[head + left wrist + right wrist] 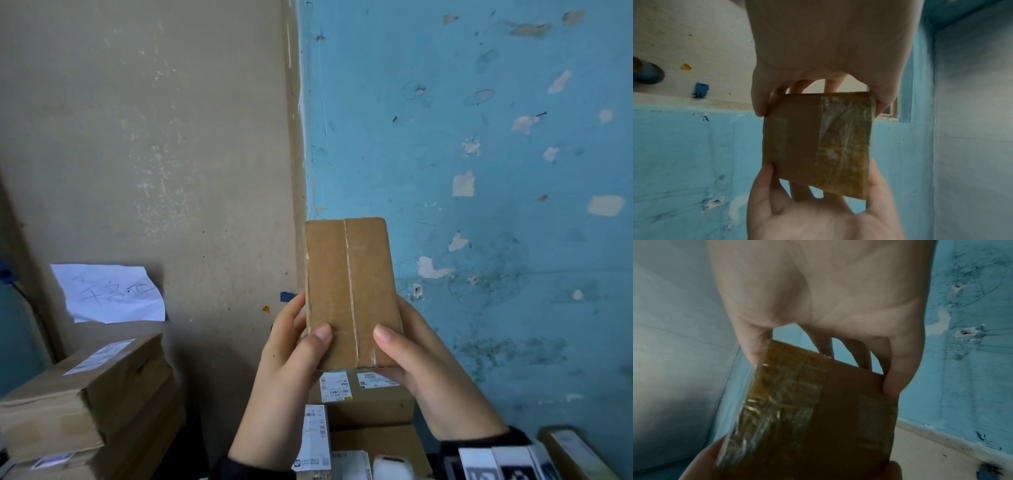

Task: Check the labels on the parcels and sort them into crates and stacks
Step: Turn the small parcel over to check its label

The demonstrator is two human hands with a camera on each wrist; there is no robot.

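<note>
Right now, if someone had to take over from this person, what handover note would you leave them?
Left hand and right hand both grip the small cardboard parcel, held up upright in front of the wall, thumbs on its taped face.
No label shows on that face, so it is not yet checked or sorted.
Labelled parcels lie below the hands; a stack of labelled boxes stands at the left under a handwritten paper sign.
Left to do: turn the parcel, read its label, place it, then continue with the rest.
</note>
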